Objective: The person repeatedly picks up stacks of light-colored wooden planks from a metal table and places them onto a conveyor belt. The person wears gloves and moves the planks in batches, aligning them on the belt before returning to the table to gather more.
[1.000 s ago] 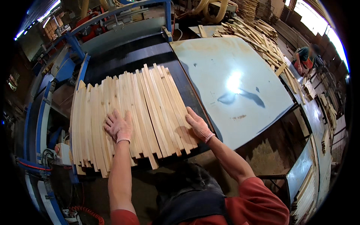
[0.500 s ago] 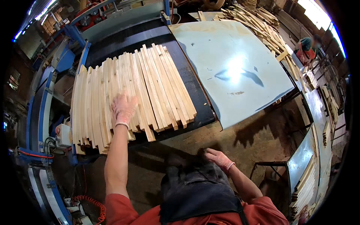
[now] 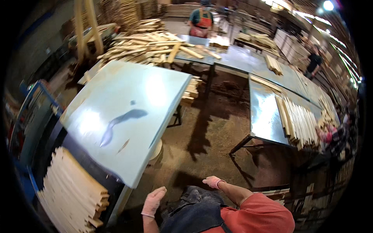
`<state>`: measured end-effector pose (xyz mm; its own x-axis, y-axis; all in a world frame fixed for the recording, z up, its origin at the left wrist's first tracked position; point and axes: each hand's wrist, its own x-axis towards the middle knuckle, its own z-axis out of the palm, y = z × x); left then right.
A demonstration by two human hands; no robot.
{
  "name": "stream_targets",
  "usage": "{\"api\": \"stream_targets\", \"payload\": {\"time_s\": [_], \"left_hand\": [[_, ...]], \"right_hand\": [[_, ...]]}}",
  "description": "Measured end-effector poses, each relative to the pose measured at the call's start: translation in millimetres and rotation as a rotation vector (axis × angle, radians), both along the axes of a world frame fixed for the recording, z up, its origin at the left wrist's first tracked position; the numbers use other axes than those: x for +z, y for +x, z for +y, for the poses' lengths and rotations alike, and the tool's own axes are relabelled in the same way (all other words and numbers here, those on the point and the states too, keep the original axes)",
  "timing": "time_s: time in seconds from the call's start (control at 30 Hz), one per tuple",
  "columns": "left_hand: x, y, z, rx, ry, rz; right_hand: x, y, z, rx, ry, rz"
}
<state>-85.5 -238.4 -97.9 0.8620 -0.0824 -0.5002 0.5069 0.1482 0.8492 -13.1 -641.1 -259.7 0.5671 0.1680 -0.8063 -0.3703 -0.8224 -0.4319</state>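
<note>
- Half a second ago the left hand [image 3: 154, 200] lay spread on the row of wooden strips [image 3: 74, 190]; now it is off the wood, held in front of the body beside the dark apron [image 3: 194, 215];
- the right hand [image 3: 213, 181], on the strips a second ago, is above the apron, much as in the last frame;
- the view has swung to the right, so the strips now sit at the lower left, on the dark belt [image 3: 64, 136], and a metal table [image 3: 262, 110] with a bundle of strips [image 3: 298, 121] shows more fully;
- the row lies left of both hands, touching neither; the left hand is nearer, the right well apart;
- the hands are apart, nothing visible in either; the left is loosely extended; how far the right's fingers are curled, I cannot tell.
</note>
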Motion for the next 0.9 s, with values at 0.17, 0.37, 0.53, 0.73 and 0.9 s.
{"api": "stream_targets", "payload": {"time_s": [0.17,0.37,0.53,0.73,0.9], "left_hand": [[-150,45,-50,-0.172,0.669,0.173],[-199,51,-57,-0.399,0.733,0.629],[-213,133,-99,-0.652,0.738,0.587],[-240,300,-156,-0.849,0.804,0.473],[-260,465,-206,-0.874,0.909,0.342]], "right_hand": [[-83,-20,-108,0.021,-0.064,-0.132],[-56,-32,-171,-0.470,-0.047,-0.081],[-58,-38,-182,-0.734,-0.065,0.196],[-75,29,-207,-0.638,-0.043,0.165],[-82,107,-233,-0.824,-0.060,0.023]]}}
